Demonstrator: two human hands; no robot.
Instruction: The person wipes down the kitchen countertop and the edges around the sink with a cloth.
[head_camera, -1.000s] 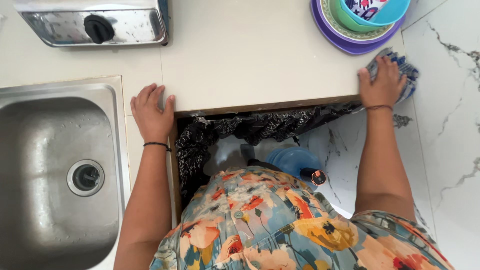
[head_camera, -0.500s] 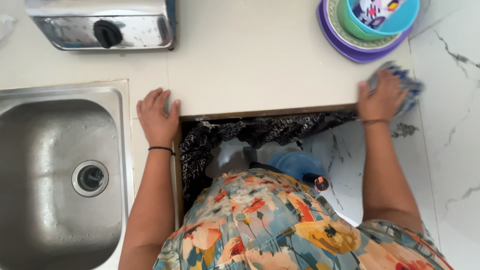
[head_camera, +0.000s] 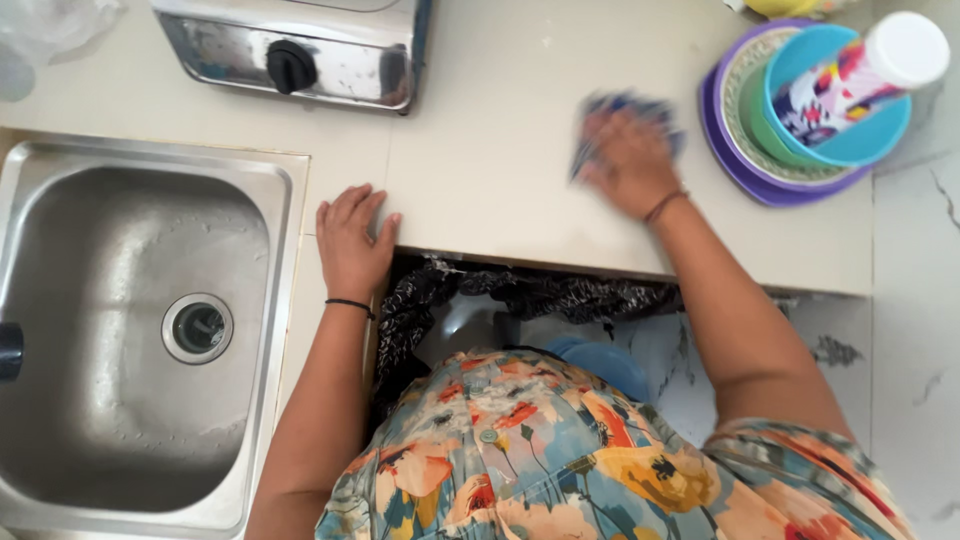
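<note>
Sliding in from the countertop's right-hand corner, the right hand (head_camera: 628, 160) with its blue cloth (head_camera: 600, 125) has travelled leftward and away from the front edge, so it now sits on the open middle of the cream countertop (head_camera: 480, 150), about midway between the stove (head_camera: 300, 45) and the stack of bowls (head_camera: 800, 120). A second ago that hand was pressed at the counter's front corner, well to the right of where it is now. Both hand and cloth are smeared with motion blur, which I read as a wiping stroke under way across the surface rather than a pause.

That right hand lies palm down with its fingers curled over the bunched cloth, pressing it against the countertop; the cloth peeks out on the side toward the stove and a little on the side toward the bowls.

Her left hand (head_camera: 352, 245) has hardly shifted. It rests flat and spread on the countertop's front edge, just beside the sink (head_camera: 140, 330), holding nothing, fingers pointing toward the stove, seemingly as a brace.

Beyond the cloth, a white-capped patterned tumbler (head_camera: 860, 75) stands tilted inside the blue bowl atop the purple plate (head_camera: 730, 165), apart from the wiping hand.
</note>
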